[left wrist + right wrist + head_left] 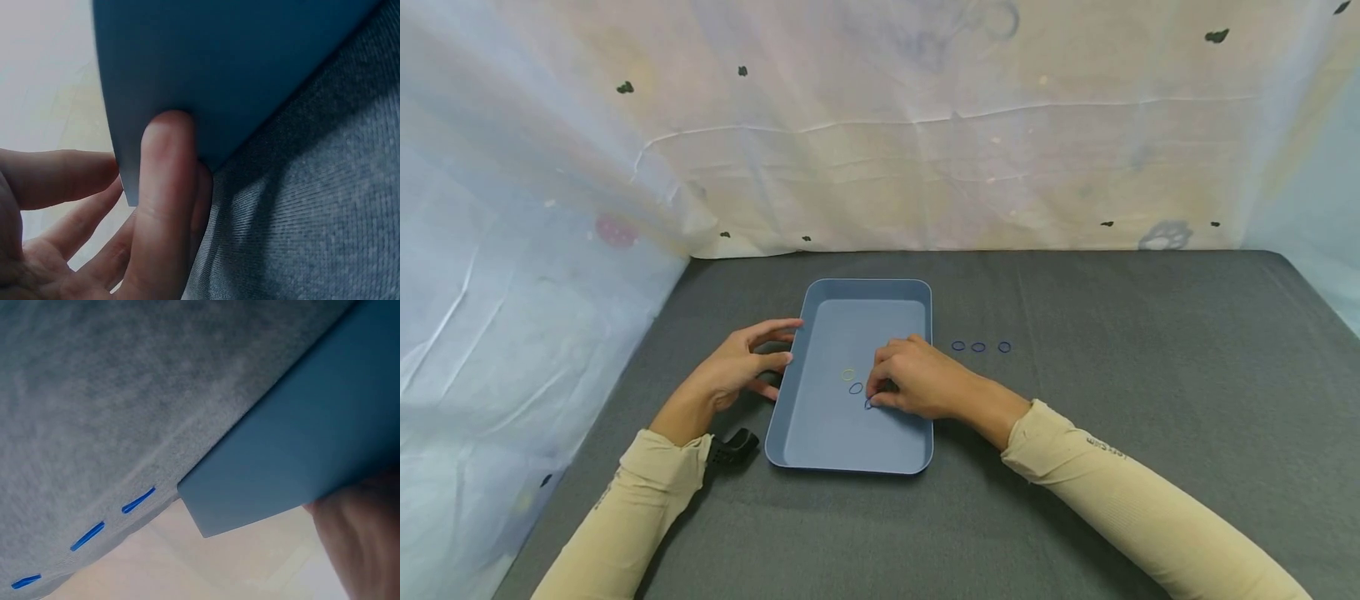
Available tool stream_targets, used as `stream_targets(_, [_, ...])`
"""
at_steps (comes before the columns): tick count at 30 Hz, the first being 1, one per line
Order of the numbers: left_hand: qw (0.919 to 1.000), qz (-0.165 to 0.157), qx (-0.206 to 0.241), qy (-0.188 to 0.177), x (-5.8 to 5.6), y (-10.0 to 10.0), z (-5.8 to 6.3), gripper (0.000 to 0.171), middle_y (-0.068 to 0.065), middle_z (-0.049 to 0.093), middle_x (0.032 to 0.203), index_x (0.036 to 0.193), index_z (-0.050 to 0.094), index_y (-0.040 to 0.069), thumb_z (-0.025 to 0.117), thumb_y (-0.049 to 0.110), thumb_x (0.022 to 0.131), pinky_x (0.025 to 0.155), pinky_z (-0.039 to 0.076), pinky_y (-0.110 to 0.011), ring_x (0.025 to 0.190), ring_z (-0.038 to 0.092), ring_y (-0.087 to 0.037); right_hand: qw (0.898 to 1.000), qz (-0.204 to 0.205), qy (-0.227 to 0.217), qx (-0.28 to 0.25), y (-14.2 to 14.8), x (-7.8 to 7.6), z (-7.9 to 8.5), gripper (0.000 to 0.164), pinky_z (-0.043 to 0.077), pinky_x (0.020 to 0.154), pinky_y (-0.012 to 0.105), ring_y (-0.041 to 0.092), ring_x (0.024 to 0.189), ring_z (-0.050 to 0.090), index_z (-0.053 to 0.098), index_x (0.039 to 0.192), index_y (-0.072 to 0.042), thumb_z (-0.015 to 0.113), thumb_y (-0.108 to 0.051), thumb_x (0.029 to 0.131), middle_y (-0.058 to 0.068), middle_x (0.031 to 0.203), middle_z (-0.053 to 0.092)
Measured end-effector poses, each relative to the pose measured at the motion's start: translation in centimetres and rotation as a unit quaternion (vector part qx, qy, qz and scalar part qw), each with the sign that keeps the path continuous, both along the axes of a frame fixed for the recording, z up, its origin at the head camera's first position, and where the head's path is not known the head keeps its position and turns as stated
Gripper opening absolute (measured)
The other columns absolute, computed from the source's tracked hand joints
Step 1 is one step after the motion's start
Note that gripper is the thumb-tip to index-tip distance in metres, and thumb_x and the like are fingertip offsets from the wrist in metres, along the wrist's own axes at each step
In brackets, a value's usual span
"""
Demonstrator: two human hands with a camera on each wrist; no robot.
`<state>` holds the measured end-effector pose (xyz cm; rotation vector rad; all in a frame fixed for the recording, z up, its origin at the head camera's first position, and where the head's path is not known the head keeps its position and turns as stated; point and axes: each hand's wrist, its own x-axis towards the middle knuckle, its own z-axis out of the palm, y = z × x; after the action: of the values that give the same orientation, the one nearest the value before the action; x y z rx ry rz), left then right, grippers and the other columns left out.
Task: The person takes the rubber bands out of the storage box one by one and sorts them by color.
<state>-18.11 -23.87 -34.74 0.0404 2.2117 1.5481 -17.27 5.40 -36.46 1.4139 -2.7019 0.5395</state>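
A blue-grey rectangular tray point(850, 454) lies on the grey cloth. My left hand point(737, 367) is at its left side, with fingers spread and fingertips touching the outer wall; the left wrist view shows the thumb pressed on that wall point(187, 62). Reaching over the tray's right rim, my right hand point(917, 379) pinches a small blue rubber band point(868, 405) between thumb and fingertips, low over the tray floor. Beside it in the tray lie another blue rubber band point(855, 388) and a yellow one point(848, 375). In the right wrist view the right fingertips are hidden behind the tray wall.
Right of the tray, three blue rubber bands point(978, 347) lie in a row on the grey cloth point(1120, 400). A black strap point(735, 447) shows by the left wrist. A pale patterned sheet point(955, 183) hangs behind the table and along its left side.
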Motion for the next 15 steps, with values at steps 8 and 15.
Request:
stream_targets(8, [1.0000, 0.004, -0.004, 0.000, -0.05, 0.01, -0.03, 0.059, -0.020, 0.030, 0.156, 0.154, 0.038, 0.018, 0.058, 0.008, 0.100, 0.067, 0.063, -0.040, 0.110, 0.058, -0.034, 1.000, -0.004, -0.003, 0.000, 0.00, 0.01, -0.02, 0.005, 0.045, 0.088, 0.036, 0.009, 0.086, 0.057, 0.078, 0.087, -0.026, 0.078, -0.031, 0.087, -0.012, 0.086, 0.066])
stream_targets(15, [0.9999, 0.007, -0.007, -0.005, -0.33, -0.06, -0.21, 0.058, -0.017, 0.033, 0.155, 0.153, 0.039, 0.020, 0.058, 0.009, 0.100, 0.068, 0.063, -0.042, 0.106, 0.059, -0.030, 1.000, -0.004, 0.013, 0.001, 0.17, -0.13, -0.03, 0.007, 0.045, 0.087, 0.036, 0.008, 0.084, 0.056, 0.077, 0.086, -0.026, 0.078, -0.032, 0.087, -0.013, 0.084, 0.065])
